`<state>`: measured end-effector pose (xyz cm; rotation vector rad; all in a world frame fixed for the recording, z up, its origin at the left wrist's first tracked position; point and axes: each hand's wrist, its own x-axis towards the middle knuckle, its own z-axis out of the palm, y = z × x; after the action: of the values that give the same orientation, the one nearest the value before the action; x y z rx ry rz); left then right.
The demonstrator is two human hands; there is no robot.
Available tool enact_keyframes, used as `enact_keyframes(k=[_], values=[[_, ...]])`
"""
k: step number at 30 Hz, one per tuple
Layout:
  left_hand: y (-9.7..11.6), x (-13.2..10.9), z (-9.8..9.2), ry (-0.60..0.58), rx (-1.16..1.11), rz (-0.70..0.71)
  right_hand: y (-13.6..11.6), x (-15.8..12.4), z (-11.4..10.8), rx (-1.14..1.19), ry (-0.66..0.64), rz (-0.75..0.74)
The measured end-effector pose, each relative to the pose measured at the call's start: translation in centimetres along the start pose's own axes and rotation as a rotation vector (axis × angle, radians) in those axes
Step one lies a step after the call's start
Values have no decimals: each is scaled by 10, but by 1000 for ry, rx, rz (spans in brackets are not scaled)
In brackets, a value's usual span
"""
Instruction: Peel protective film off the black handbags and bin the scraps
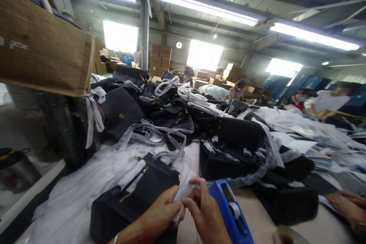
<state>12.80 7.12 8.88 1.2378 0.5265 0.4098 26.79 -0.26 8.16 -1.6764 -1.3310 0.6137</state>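
Note:
My left hand [164,209] is closed around a narrow white paper-like wrap [184,190], which slants up and away from me. My right hand [206,210] meets it from the other side, thumb and fingers bent and pinching at its near edge. Whatever lies inside the wrap is hidden. Under and left of my hands lies a black bag [143,190] with gold zippers, some white wrapping on its pulls. Close to the right hand stands a blue tape dispenser [231,213] holding a roll of tape.
Thin white sheets [77,190] pile up at the left. Further back, black bags [240,131] and plastic-wrapped straps [183,137] crowd the table. Another person's hands [347,204] rest at the right edge. A brown woven bag [42,42] hangs at upper left. Several co-workers sit beyond.

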Motion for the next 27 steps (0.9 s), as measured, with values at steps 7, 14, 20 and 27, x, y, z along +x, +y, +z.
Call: enact_keyframes(k=[7,14,20,27], values=[[-3,1,-1,-15,-10,49,11,3,9,337,-1,102],[2,2,-2,35,-286,-9,23,6,37,534,159,110],[3,2,-17,-6,-491,-133,26,18,50,554,13,-62],[-3,4,-22,13,-520,-166,33,23,46,419,-67,-100]])
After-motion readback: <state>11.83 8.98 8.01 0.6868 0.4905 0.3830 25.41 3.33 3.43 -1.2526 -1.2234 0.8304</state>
